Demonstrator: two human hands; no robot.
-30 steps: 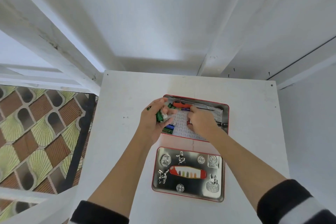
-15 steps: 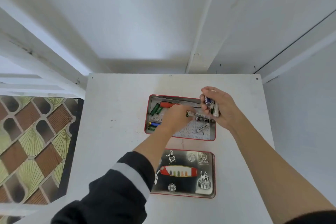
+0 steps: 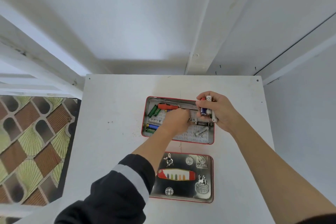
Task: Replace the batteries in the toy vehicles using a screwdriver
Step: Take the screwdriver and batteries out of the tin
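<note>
Batteries (image 3: 207, 109) sit bunched upright in the right hand (image 3: 221, 112), fingers curled round them to free the left hand (image 3: 177, 121), which reaches curled into the open tin (image 3: 145, 114) on the counter (image 3: 112, 114); its grasp is hidden. Screwdriver (image 3: 166, 106) lies in the tin; no toy vehicles show.

Left hand (image 3: 177, 121) fingers hidden inside tin (image 3: 145, 114).

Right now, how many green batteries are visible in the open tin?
3 green batteries: two side by side at the open tin's top left, one at its bottom left. More may hide under the left hand.
</note>
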